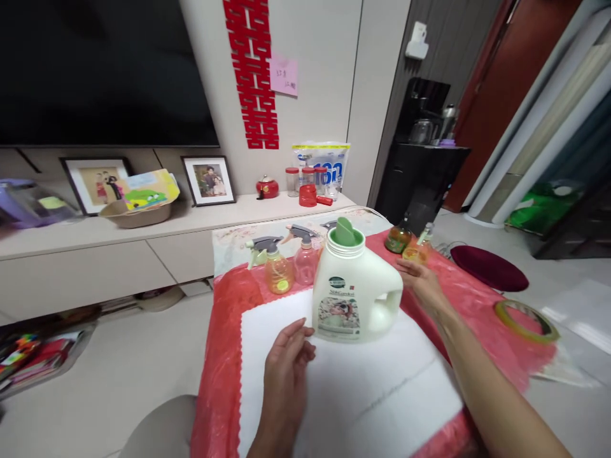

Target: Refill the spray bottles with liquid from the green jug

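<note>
A pale green detergent jug (338,286) stands upright on a white cloth (401,394), its open neck holding a green spout. Beside the jug's lower left edge is my left hand (289,362), fingers curved and apart, holding nothing. My right hand (420,283) is right of the jug's handle, near an orange spray bottle (417,254); its fingers are extended with nothing visible in them. Behind the cloth stand a yellow spray bottle (279,272) and a pink spray bottle (305,262). A dark green bottle (398,239) is at the back right.
Red plastic sheeting (222,369) covers the table, with a roll of yellow tape (526,321) at its right. A white bench (191,222) by the wall bears red-lidded jars (293,183), a basket (136,214) and framed photos. A grey rounded seat (160,429) is at lower left.
</note>
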Demonstrator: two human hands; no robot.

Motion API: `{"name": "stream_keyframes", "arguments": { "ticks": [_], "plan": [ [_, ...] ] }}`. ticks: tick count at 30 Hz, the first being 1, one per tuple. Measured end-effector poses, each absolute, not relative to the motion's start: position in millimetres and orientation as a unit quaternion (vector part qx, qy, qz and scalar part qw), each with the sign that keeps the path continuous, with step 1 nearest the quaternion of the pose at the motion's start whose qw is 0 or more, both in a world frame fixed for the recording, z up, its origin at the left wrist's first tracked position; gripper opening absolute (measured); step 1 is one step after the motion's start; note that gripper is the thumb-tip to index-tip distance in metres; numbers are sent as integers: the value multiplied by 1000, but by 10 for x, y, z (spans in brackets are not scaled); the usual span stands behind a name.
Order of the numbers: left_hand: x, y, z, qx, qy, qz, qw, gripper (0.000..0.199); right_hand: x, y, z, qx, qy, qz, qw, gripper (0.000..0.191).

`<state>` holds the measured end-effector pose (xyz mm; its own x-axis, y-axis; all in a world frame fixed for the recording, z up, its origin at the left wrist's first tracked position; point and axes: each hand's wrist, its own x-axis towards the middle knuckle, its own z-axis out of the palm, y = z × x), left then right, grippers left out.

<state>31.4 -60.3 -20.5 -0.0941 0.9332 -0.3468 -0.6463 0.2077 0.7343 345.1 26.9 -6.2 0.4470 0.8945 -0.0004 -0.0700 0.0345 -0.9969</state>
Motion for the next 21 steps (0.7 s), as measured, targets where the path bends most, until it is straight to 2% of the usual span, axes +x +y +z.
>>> {"name": "stream_keyframes", "arguments": {
  "ticks": [6, 10, 13, 18, 21],
  "plan": [
    [333, -624, -222, 272, 513, 573, 578, 43, 3653, -91, -184, -607, -269, 410, 626, 34],
    [364, -651, -302, 390, 559, 491, 543, 30, 3747, -219, -159, -603, -274, 419, 621, 44],
    [397, -710, -339, 510, 582, 424, 470, 26, 3811, -294, -117, -604, -281, 416, 619, 49],
    [449, -1005, -286, 718, 544, 320, 294, 33, 3888, -388, -97, -610, -284, 414, 612, 43],
    [461, -1260, -298, 793, 488, 265, 250, 40, 3949, -378, -126, -623, -283, 408, 605, 34]
  ]
}}
